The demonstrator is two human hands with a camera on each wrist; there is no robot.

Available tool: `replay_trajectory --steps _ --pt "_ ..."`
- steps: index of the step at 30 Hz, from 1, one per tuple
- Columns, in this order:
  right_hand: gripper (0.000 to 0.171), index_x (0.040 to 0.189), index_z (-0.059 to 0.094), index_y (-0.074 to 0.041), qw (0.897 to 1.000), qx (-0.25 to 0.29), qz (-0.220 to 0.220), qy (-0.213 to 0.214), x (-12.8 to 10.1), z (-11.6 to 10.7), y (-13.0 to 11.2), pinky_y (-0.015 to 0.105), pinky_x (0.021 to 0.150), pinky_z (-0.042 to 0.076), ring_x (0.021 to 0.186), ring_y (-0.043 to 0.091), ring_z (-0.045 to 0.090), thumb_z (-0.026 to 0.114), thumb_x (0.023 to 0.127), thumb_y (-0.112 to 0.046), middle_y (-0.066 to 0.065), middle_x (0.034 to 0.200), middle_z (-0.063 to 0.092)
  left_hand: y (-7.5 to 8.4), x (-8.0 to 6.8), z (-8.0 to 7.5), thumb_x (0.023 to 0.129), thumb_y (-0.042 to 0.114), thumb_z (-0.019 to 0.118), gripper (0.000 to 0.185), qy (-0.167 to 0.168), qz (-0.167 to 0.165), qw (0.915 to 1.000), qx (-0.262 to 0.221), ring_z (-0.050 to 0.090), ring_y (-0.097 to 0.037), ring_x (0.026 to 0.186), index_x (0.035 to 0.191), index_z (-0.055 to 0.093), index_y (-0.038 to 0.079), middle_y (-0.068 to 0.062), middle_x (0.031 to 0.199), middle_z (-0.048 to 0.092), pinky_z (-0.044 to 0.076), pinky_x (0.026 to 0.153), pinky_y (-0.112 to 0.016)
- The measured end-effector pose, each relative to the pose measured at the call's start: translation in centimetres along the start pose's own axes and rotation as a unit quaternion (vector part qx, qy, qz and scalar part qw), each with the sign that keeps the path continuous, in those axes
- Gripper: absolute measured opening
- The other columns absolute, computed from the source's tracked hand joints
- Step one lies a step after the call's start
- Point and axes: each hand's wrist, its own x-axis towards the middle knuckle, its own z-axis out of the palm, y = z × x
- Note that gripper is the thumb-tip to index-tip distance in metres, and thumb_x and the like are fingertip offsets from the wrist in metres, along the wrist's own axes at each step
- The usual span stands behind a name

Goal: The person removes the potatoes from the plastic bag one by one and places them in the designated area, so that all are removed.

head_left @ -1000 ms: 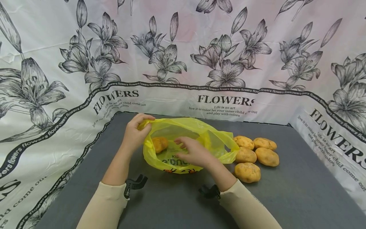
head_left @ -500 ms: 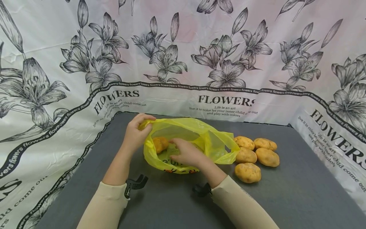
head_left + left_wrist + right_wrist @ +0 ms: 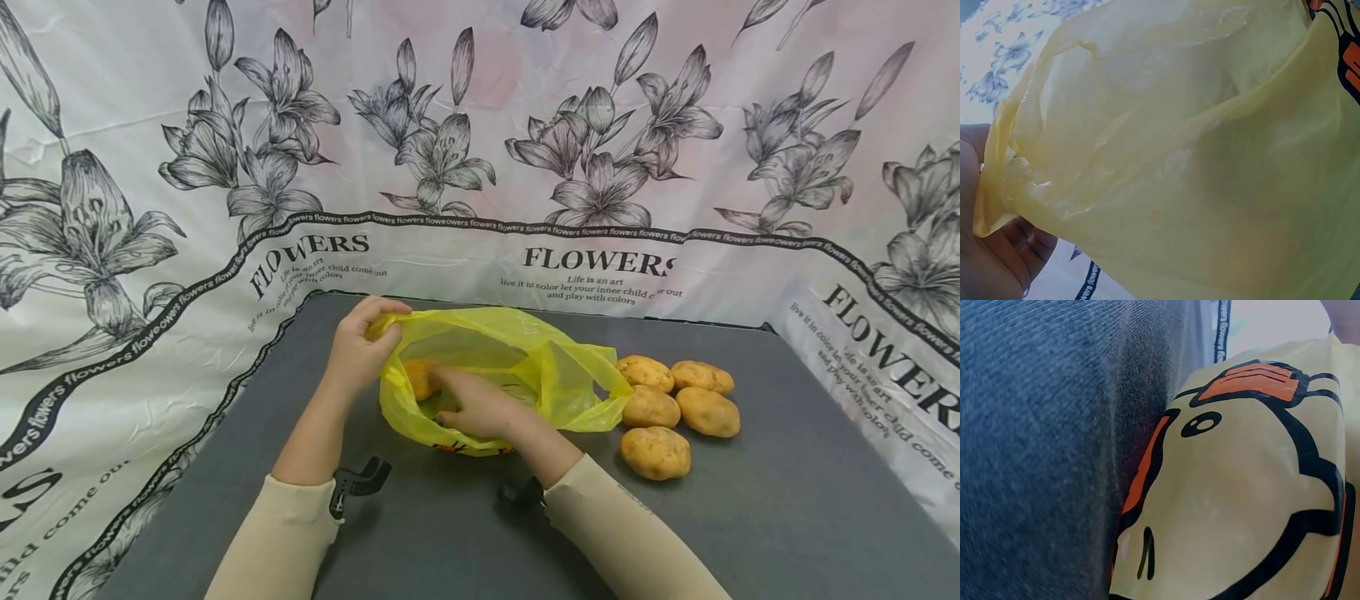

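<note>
A thin yellow plastic bag [image 3: 558, 375] stands on the table with its mouth spread. My left hand [image 3: 358, 346] pinches its left rim; in the left wrist view, the bag film [image 3: 1147, 156] is caught between that hand's thumb and fingers [image 3: 1016, 250]. Through the mouth reaches my right hand [image 3: 486, 408], its fingers extended left to a potato [image 3: 417, 377] inside. The fingertips meet the potato's right side, and the thumb is apart from it. In the right wrist view the bag's printed cartoon side [image 3: 1229, 469] fills much of the picture, and the fingers are hidden.
Several loose potatoes [image 3: 648, 408] lie grouped on the dark grey table [image 3: 450, 533], just right of the bag. A white flower-printed cloth [image 3: 600, 283] hangs behind the table and along its sides. Black wrist mounts [image 3: 362, 478] sit under both wrists.
My right hand has moved left and deeper into the bag, up to the potato there. My left hand keeps its pinch on the rim. The loose potatoes have stayed put.
</note>
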Motion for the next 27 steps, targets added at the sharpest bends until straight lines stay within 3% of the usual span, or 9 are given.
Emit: replay_trajectory --steps 7,15,21,27 --pt "0.062 0.151 0.048 -0.006 0.998 -0.046 0.034 0.039 -0.18 0.33 0.10 0.045 0.100 0.048 0.118 0.031 0.056 0.072 0.096 -0.022 0.017 0.136 0.051 0.00 0.06 0.08 0.093 -0.010 0.058 0.022 0.002 0.004 1.0000 0.003 0.053 -0.021 0.099 0.111 0.071 -0.007 -0.020 0.114 0.063 0.044 0.077 -0.025" --pt "0.052 0.136 0.055 -0.007 0.997 -0.016 0.030 0.067 -0.41 0.68 0.38 0.042 0.099 0.049 0.117 0.026 0.060 0.079 0.092 -0.021 0.009 0.130 0.061 0.14 -0.01 0.00 0.093 -0.009 0.058 0.023 -0.001 -0.006 1.0000 0.002 0.053 -0.021 0.098 0.112 0.071 -0.007 -0.018 0.114 0.063 0.044 0.077 -0.026" --pt "0.060 0.145 0.050 -0.008 0.996 -0.026 0.035 0.078 -0.41 0.78 0.44 0.043 0.101 0.048 0.122 0.027 0.058 0.078 0.093 -0.023 0.011 0.137 0.058 0.22 0.01 0.01 0.093 -0.009 0.058 0.023 -0.001 -0.005 1.0000 0.001 0.053 -0.021 0.098 0.112 0.071 -0.007 -0.018 0.114 0.063 0.044 0.078 -0.025" --pt "0.053 0.140 0.059 -0.007 0.995 -0.058 0.033 0.081 -0.60 0.83 0.31 0.042 0.094 0.051 0.109 0.026 0.060 0.078 0.093 -0.023 0.011 0.126 0.058 0.09 0.00 0.01 0.094 -0.009 0.058 0.023 -0.004 -0.004 1.0000 0.003 0.053 -0.022 0.100 0.113 0.070 -0.008 -0.020 0.116 0.063 0.045 0.079 -0.026"
